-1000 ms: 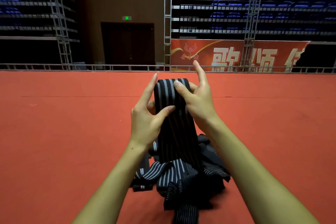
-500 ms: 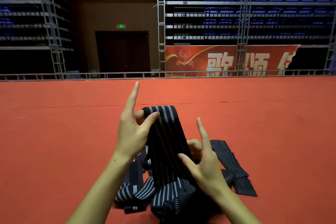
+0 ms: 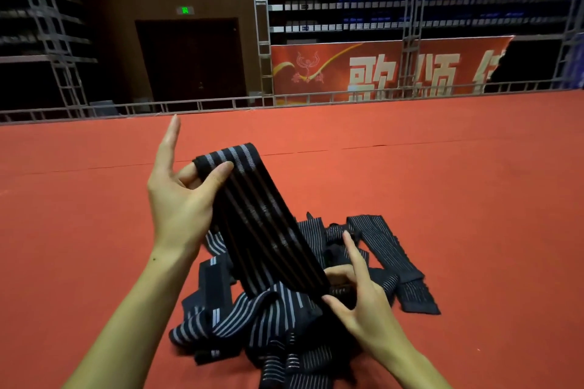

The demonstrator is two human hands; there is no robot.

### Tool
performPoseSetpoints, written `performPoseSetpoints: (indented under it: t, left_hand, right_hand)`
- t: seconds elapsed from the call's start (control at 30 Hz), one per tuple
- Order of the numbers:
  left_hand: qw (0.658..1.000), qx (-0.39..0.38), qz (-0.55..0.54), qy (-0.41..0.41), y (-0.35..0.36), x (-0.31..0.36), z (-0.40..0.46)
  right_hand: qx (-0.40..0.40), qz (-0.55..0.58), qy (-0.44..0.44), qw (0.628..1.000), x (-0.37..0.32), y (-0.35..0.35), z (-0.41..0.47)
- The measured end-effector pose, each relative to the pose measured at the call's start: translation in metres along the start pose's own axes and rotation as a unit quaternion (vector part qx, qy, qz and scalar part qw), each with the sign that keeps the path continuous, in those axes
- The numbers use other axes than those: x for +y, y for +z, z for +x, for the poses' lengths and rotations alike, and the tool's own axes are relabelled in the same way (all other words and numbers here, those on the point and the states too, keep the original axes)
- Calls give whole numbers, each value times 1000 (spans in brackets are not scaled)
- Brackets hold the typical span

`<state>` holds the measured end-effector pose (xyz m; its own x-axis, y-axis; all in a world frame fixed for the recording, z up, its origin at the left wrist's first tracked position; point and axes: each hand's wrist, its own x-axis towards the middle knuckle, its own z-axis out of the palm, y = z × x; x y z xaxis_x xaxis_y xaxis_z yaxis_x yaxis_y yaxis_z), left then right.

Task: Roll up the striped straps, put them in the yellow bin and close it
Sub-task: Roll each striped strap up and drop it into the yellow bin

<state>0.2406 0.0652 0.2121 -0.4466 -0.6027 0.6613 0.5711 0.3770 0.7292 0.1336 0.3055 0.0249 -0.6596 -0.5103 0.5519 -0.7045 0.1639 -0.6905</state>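
A dark strap with pale stripes (image 3: 262, 221) is stretched slanting between my two hands above the red carpet. My left hand (image 3: 180, 196) pinches its folded upper end between thumb and fingers, with the index finger pointing up. My right hand (image 3: 357, 294) grips the strap's lower part, thumb under it and fingers behind. Below lies a tangled pile of more striped straps (image 3: 271, 319), one of which trails off to the right (image 3: 388, 256). No yellow bin is in view.
Red carpet (image 3: 474, 199) covers the floor all around the pile. A low metal rail (image 3: 221, 103) edges it at the back, with scaffold towers, a red banner (image 3: 379, 69), a dark doorway and rows of blue seats beyond.
My right hand has slid from the strap's top end down to its lower part near the pile. The left hand keeps the top end, and the strap now slants down to the right.
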Motion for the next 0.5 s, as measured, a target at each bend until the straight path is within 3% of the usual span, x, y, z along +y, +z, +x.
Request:
performPoseSetpoints:
  t: [0.3, 0.5]
  left_hand:
    - [997, 60, 47, 19, -17, -18, 16]
    - [990, 122, 48, 59, -30, -20, 23]
  right_hand:
    - [76, 51, -29, 995, 23, -8, 14]
    - [76, 28, -19, 997, 38, -16, 25]
